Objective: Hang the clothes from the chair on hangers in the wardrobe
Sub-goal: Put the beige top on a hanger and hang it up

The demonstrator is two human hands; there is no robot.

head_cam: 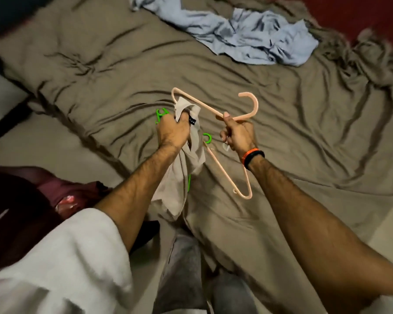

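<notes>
My left hand (173,130) grips the collar of a beige garment (182,177), which hangs down toward my legs. One end of a pink hanger (225,168) is tucked into the garment's neck opening. My right hand (236,132) holds that pink hanger near the base of its hook. A green hanger (161,114) lies on the bed under my left hand, mostly hidden by the garment.
A light blue garment (247,35) lies crumpled at the far side of the bed. The brown bedsheet (100,64) is wrinkled. Dark maroon clothing (55,196) sits at the lower left beside a white sleeve (66,268).
</notes>
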